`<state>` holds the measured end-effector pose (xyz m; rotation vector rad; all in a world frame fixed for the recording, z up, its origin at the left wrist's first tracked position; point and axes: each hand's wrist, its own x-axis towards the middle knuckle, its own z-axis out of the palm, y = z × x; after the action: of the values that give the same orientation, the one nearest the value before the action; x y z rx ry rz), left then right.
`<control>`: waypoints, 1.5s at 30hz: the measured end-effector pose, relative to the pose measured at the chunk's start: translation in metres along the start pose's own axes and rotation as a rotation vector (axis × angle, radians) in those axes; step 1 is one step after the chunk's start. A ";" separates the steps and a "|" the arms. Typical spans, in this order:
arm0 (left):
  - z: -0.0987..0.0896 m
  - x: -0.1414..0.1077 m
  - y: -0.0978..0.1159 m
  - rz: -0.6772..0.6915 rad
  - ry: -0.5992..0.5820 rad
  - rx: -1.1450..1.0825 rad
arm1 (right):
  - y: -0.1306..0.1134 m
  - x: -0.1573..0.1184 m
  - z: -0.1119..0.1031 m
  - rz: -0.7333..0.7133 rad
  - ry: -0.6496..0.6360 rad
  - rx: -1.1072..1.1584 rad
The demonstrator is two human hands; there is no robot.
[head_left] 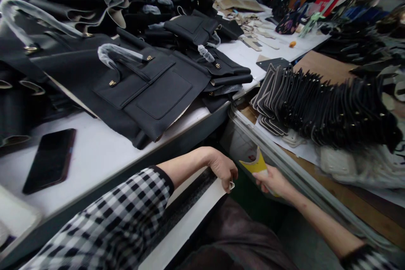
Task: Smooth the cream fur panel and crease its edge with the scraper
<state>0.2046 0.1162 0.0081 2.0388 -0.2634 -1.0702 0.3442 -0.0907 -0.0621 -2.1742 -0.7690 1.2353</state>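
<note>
My left hand (223,168) is closed on the far end of a long panel (193,211), white along its near side with a dark strip beside it. The panel slopes across my lap, and my checked sleeve covers part of it. To the right, my right hand (274,182) grips a small yellow piece (258,163) with a concave top edge and pointed corners. That piece is held up, apart from the panel. Over the table edge beyond my left arm lies a flat black bag panel (158,88) with wrapped handles.
A phone (50,160) lies on the white table (91,135) at left. Piled black bags (193,29) fill its back. On the right, a metal-edged bench (284,160) carries a long row of black flaps (325,109). An orange object (292,44) sits farther back.
</note>
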 end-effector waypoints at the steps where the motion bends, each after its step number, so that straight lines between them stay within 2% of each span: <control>1: -0.001 0.001 -0.001 0.001 -0.012 -0.019 | 0.001 -0.009 -0.015 0.014 -0.067 0.005; 3: -0.001 0.004 -0.004 0.012 -0.030 -0.037 | -0.005 -0.027 -0.034 0.040 -0.323 -0.008; 5: -0.002 0.007 -0.008 0.031 -0.044 -0.051 | -0.018 -0.038 -0.038 0.058 -0.582 -0.071; 6: -0.002 0.009 -0.010 0.045 -0.050 -0.065 | -0.026 -0.040 -0.035 0.062 -0.670 -0.111; 8: -0.003 0.011 -0.014 0.076 -0.055 -0.089 | -0.039 -0.036 -0.023 0.055 -0.736 -0.185; 12: -0.005 0.014 -0.020 0.099 -0.032 -0.016 | -0.047 -0.020 0.000 0.015 -0.722 -0.243; 16: -0.009 0.016 -0.021 0.091 -0.029 0.046 | -0.044 -0.015 0.008 0.049 -0.730 -0.213; 31: -0.014 0.004 -0.003 0.041 -0.072 0.152 | -0.045 -0.026 0.025 0.181 -0.683 -0.051; 45: -0.015 0.005 -0.012 0.050 -0.039 0.072 | -0.043 -0.044 0.056 0.243 -0.526 0.140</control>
<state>0.2173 0.1304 0.0011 2.0656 -0.3754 -1.0841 0.2670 -0.0816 -0.0327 -1.8848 -0.5977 1.9672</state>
